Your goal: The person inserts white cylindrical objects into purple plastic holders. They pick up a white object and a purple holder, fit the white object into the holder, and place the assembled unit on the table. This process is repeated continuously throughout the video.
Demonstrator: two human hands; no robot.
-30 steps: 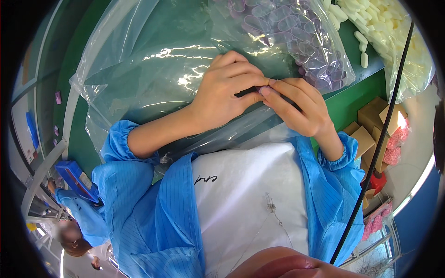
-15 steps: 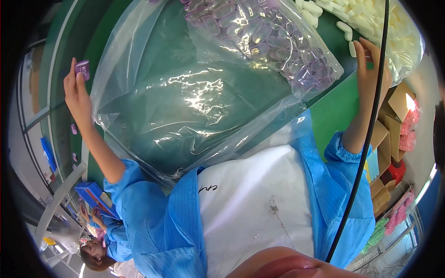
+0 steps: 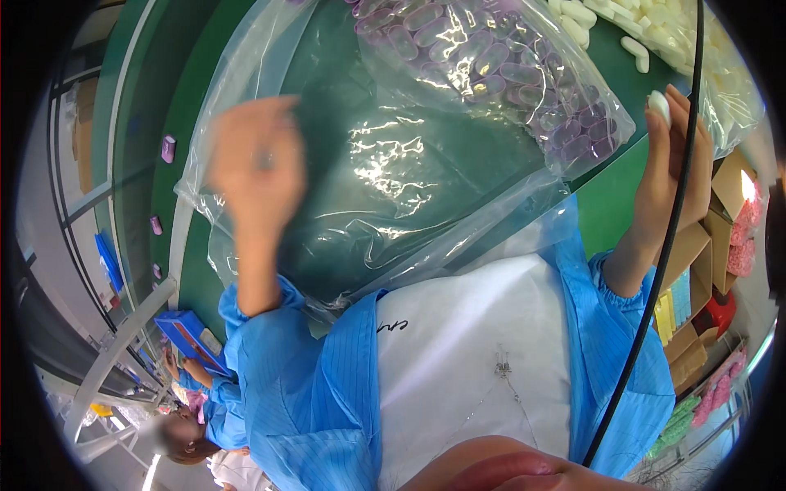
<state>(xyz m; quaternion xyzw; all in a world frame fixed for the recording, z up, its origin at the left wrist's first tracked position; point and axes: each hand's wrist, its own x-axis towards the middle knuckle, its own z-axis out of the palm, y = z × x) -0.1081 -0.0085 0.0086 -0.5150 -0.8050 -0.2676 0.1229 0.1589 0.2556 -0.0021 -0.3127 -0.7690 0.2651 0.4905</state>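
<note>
My left hand [image 3: 258,164] hovers over the left side of a large clear plastic bag [image 3: 327,237]; motion smears its fingers. My right hand [image 3: 675,159] pinches a small white oval piece [image 3: 658,106] between thumb and fingers. Inside the clear bag, toward its far right, lie many translucent purple oval pieces [image 3: 491,61]. Beyond my right hand, more white oval pieces [image 3: 635,53] rest on the green table [image 3: 618,176], next to a clear bag of cream-white pieces [image 3: 729,90]. A small purple piece [image 3: 169,149] sits on the green belt at the left.
Further purple pieces [image 3: 156,225] are on the belt nearer me. A black cable [image 3: 655,282] hangs across the right side. Cardboard boxes [image 3: 688,262] stand at the right. At the lower left are a blue box [image 3: 190,337] and another person [image 3: 221,409].
My left hand has let go of the purple piece at the belt and swung right, over the bag. My right hand has drawn nearer me with a white piece picked from the table.
</note>
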